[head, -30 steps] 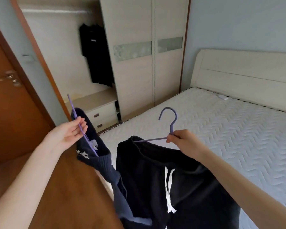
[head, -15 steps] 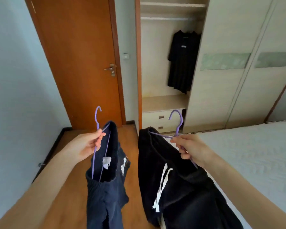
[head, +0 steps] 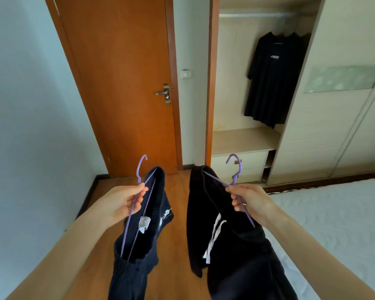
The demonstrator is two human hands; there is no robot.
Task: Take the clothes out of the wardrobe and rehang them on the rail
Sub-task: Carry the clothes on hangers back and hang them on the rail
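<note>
No legible text, white chest print on hanging black shirt (head: 273, 87) blurred (navy shorts (head: 134, 273) print likewise)

a closed orange-brown door (head: 121, 83) with a metal lever handle (head: 163, 93) stands ahead, a white switch (head: 185, 74) just right of it. wood floor (head: 178, 213) below; a white quilted mattress (head: 333, 224) at right.

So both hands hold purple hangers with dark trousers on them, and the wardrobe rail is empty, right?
Not empty: the head view shows black T-shirts on the wardrobe rail. The left hand and right hand do hold purple hangers with dark trousers.
</note>
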